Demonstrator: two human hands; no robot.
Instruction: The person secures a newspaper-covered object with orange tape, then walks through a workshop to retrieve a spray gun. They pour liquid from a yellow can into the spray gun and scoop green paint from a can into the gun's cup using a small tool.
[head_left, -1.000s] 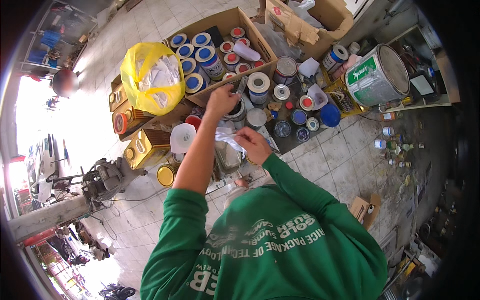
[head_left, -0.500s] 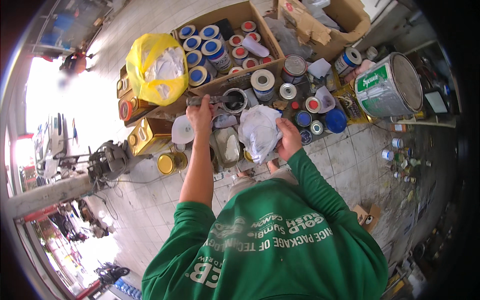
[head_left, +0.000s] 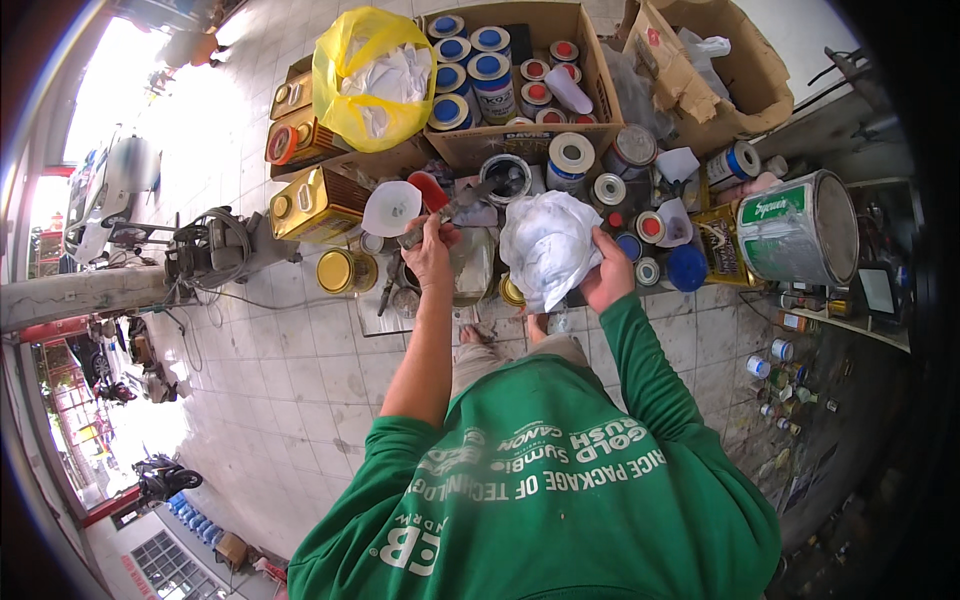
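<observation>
My left hand [head_left: 430,257] is closed around a flat, paint-stained stick-like tool [head_left: 464,204]. The tool slants up and right, its far end at the near rim of an open can of dark paint [head_left: 507,173]. Whether the tip touches the can, I cannot tell. In my right hand [head_left: 608,273] is a crumpled white cloth [head_left: 550,247], gripped by its right side. The cloth hangs in front of the cans and hides some of them. Beyond my left hand stands a white plastic cup [head_left: 391,209], with a red object [head_left: 428,190] beside it.
A cardboard box [head_left: 600,85] of blue- and red-lidded cans stands behind. Left of it are a yellow bag [head_left: 338,75], gold rectangular tins [head_left: 318,203] and a gold-lidded jar [head_left: 345,271]. A large metal pail [head_left: 800,230] lies at the right, near several small tins.
My left hand has drawn nearer to me, and the tool has turned from nearly level to slanting. My right hand still holds the cloth. The whole view has shifted.
</observation>
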